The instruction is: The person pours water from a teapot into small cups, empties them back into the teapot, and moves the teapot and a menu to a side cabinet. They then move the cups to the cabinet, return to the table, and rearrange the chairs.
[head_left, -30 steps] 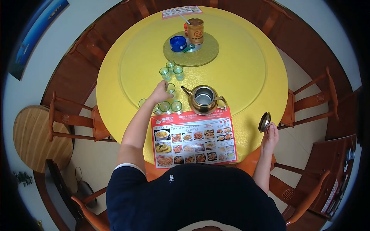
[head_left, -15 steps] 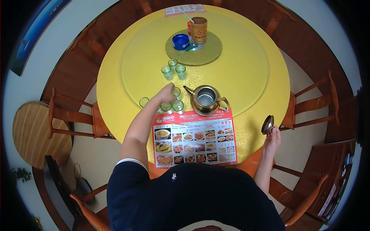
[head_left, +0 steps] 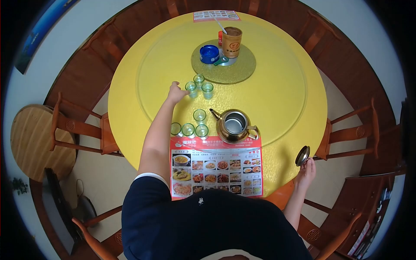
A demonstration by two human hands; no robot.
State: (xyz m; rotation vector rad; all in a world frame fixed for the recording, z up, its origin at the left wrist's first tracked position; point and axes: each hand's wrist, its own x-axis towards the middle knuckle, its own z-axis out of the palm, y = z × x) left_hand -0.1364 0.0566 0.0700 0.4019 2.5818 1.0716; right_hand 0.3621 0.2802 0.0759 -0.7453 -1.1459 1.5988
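My left hand (head_left: pixel 177 92) reaches over the table with its fingers apart, thumb right at the rim of a small clear green-tinted glass (head_left: pixel 191 89). Two more such glasses stand beside that one. Closer to me, along the top of the menu sheet (head_left: pixel 216 169), several more glasses (head_left: pixel 188 130) stand close together, with my left forearm beside them. At the table's right edge, my right hand (head_left: pixel 307 171) holds a round brass-coloured lid (head_left: pixel 303 155) tilted on its side. The brass teapot (head_left: pixel 232 135) stands lidless between my hands, spout toward the glasses.
A round glass turntable (head_left: pixel 245 71) at the far side carries a blue ashtray (head_left: pixel 209 54), a green-handled opener (head_left: pixel 221 61) and a bamboo-like container (head_left: pixel 232 43). Another menu sheet (head_left: pixel 216 16) lies at the far edge. Wooden chairs (head_left: pixel 82 125) surround the yellow table (head_left: pixel 277 78).
My left hand has moved from the near glasses to the farther group, its fingers now apart. My right hand keeps the lid at the right edge. The whole view has shifted slightly.
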